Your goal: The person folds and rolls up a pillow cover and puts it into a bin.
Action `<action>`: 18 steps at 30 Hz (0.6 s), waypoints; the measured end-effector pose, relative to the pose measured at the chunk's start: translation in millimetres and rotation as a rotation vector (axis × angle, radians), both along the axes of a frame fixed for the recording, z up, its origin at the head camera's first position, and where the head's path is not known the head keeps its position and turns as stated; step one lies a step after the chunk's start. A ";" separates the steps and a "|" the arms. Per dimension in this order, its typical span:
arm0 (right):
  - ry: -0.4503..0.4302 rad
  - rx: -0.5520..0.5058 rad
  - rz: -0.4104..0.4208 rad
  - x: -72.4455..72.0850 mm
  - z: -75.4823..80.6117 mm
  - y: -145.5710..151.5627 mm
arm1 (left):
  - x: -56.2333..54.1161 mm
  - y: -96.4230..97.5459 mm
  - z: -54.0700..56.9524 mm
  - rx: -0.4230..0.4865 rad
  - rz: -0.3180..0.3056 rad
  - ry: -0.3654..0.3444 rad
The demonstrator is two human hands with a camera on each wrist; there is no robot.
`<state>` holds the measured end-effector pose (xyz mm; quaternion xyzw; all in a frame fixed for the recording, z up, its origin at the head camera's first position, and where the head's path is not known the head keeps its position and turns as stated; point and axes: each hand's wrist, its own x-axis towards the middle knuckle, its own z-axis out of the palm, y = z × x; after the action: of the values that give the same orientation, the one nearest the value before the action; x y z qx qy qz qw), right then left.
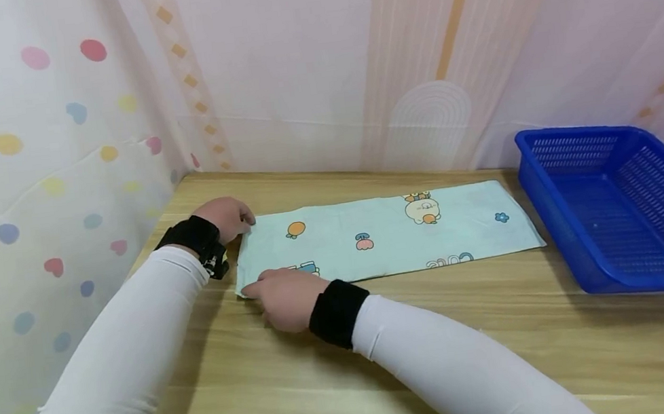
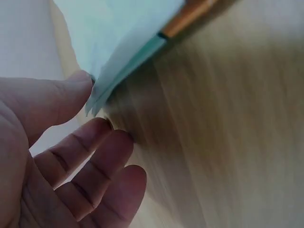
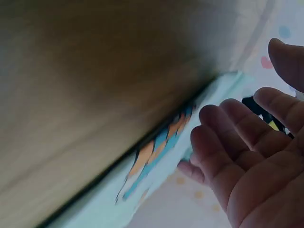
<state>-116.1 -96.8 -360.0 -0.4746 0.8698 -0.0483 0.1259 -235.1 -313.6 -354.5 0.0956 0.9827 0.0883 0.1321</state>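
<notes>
A pale mint-green cloth (image 1: 396, 234) printed with cartoon figures, fruit and flowers lies folded into a long strip. At its far left corner is my left hand (image 1: 227, 219); the left wrist view shows the thumb (image 2: 71, 90) against the layered corner, the visible fingers spread below it, apart from the thumb. My right hand (image 1: 290, 298) lies over the near left corner, its index finger pointing along the edge. In the right wrist view the right fingers (image 3: 249, 126) are loosely extended beside the cloth edge (image 3: 152, 156), with the thumb held apart.
A blue plastic basket (image 1: 580, 223) stands on the wooden table (image 1: 444, 331) just right of the cloth. Behind the table hangs a pink patterned curtain (image 1: 291, 68), and a white one with coloured dots and hearts (image 1: 18, 202) borders it on the left.
</notes>
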 end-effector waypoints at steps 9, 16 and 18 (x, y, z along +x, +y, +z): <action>0.062 0.062 0.018 2.2 2.3 -26.7 | -14.5 -6.8 -7.2 0.011 -0.008 0.013; 0.151 0.148 0.011 2.8 -1.9 -35.1 | -19.2 -1.6 -7.4 0.010 -0.004 0.036; 0.168 0.164 0.009 3.0 -3.7 -36.5 | -20.8 -0.6 -8.8 0.011 0.000 0.041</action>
<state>-113.1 -133.3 -363.7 -0.4689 0.8762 0.0636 0.0911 -255.8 -314.2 -363.3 0.0983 0.9846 0.0918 0.1113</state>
